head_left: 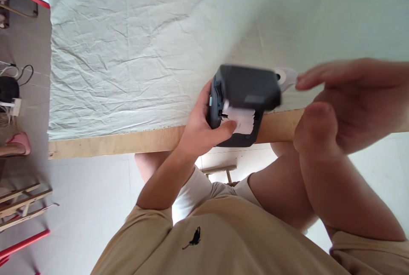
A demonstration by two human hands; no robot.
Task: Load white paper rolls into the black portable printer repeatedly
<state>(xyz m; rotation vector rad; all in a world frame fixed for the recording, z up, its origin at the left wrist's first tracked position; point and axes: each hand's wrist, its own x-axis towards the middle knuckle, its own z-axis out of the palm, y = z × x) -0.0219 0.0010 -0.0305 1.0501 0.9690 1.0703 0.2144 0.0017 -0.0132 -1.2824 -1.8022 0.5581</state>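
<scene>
My left hand (pixel 204 128) grips a dark grey boxy device that looks like a small label printer (pixel 251 85), with the thumb pressed on its front. A piece of white paper (pixel 245 121) with ragged dark marks lies across that front, partly under the thumb. The device is at the table's near edge. Just past its right end sits a white rounded piece (pixel 286 79) with a dark round spot; I cannot tell what it is. My right hand (pixel 348 104) is to the right, fingers apart and blurred, with the fingertips close to the white piece.
A wrinkled pale green cloth (pixel 128 53) covers the table, whose bare wooden edge (pixel 115 144) faces me. At left on the floor are cables by a white plug (pixel 15 107), a pink slipper (pixel 19 143), and a wooden rack (pixel 25 202). My legs are beneath the edge.
</scene>
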